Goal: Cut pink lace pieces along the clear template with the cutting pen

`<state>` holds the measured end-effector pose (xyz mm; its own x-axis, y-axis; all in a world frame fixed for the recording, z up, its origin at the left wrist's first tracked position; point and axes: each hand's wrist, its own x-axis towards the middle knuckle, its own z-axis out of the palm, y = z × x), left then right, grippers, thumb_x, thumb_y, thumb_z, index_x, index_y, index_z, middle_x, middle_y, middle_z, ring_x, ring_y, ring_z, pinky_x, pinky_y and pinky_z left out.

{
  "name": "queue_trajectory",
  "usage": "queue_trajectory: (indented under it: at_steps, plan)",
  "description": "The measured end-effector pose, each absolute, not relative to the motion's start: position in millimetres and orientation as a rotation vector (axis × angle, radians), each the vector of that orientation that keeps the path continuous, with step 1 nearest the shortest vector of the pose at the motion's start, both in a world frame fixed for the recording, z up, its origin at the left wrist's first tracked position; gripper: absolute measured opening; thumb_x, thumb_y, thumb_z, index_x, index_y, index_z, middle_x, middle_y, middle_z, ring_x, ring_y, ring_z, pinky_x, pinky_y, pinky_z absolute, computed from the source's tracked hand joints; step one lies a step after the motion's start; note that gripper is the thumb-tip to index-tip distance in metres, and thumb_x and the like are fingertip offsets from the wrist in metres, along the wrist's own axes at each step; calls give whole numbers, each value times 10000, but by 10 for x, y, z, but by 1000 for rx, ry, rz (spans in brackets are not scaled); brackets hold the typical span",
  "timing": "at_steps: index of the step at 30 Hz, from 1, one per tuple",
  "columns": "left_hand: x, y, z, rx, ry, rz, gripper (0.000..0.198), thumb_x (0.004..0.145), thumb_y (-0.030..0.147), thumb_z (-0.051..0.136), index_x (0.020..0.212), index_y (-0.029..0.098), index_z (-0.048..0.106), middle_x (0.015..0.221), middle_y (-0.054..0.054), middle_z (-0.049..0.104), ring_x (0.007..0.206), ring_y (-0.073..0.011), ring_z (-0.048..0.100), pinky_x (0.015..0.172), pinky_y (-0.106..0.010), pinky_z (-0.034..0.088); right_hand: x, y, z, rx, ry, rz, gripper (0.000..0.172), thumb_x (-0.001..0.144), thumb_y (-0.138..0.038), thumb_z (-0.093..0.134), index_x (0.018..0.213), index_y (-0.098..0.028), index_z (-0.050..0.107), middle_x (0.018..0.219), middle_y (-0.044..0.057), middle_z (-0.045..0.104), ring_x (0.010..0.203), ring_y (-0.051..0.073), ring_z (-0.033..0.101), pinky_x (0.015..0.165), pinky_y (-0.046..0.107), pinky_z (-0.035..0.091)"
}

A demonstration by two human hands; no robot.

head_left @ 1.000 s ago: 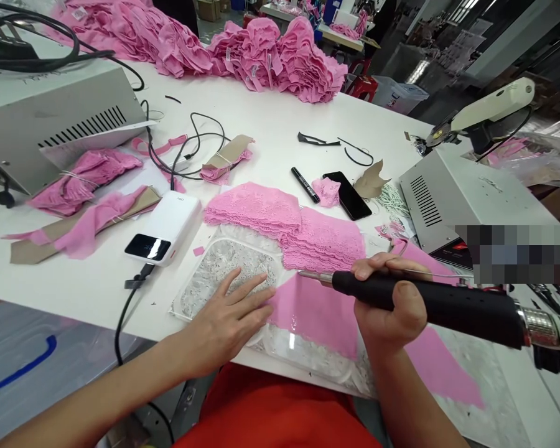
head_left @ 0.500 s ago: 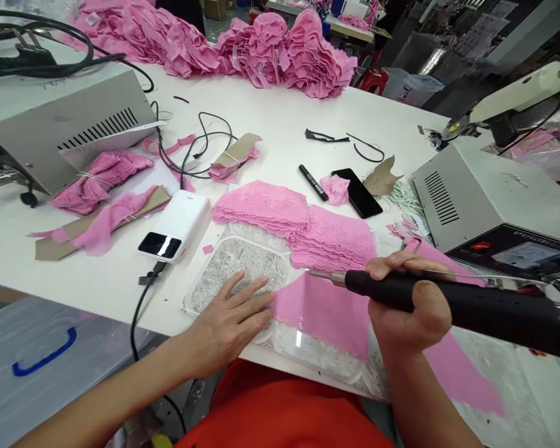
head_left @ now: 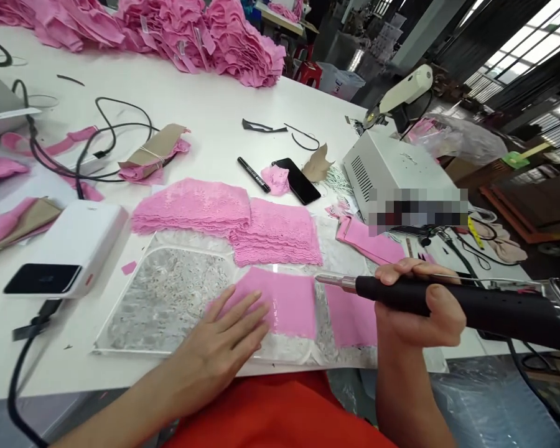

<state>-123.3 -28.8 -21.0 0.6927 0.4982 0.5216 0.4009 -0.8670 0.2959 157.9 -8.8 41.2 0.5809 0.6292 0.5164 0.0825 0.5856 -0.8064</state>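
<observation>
My left hand [head_left: 226, 339] lies flat with fingers spread, pressing on a clear plastic template [head_left: 163, 352] and the left part of a pink fabric piece [head_left: 289, 305] showing through it. My right hand [head_left: 415, 302] is wrapped around a thick black handheld cutter [head_left: 452, 305]. Its narrow metal tip points left and is at the fabric's upper right corner; whether it touches cannot be told. Another pink fabric piece [head_left: 352, 314] lies to the right, partly hidden by my right hand. Behind the template sit two stacks of pink lace pieces, one left [head_left: 191, 205] and one right [head_left: 277, 230].
A white power bank [head_left: 93, 236] with a cable stands at left. A marker [head_left: 253, 174], a phone [head_left: 298, 182] and a grey box [head_left: 401, 171] are farther back. Heaped pink garments [head_left: 168, 31] line the far edge. A cable runs from the cutter's rear at right.
The view has turned right, so the table's things sit farther left. The cutter tip has moved right along the fabric's upper edge to its corner. My left hand still presses flat.
</observation>
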Motion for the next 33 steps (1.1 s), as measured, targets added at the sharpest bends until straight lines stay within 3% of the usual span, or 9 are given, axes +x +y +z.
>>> queue_trajectory:
  at_steps: [11,27,33]
  plan:
    - [-1187,-246,-140,2795,773,849,284,943,71,513,1191,151,625,1327,-84,637,1409,-246,417,1244,-511,165,1569,-65,369,-881,-939,440,173,640,-250,535,761,-174,633,683,6,608,488,130,544,488,299,458]
    - [-1498,-384,-188,2605,1069,957,275,957,80,506,1175,189,633,1273,-70,674,1372,-224,471,1226,-476,229,1587,-43,336,-882,-988,406,124,647,-251,568,728,-169,614,647,5,590,489,146,543,445,304,453]
    - [-1569,-374,-173,2680,961,923,317,930,61,524,1207,182,619,1280,-71,670,1414,-233,412,1236,-487,213,1676,-167,441,-866,-1011,429,174,656,-277,553,761,-167,637,667,8,587,473,130,517,437,297,439]
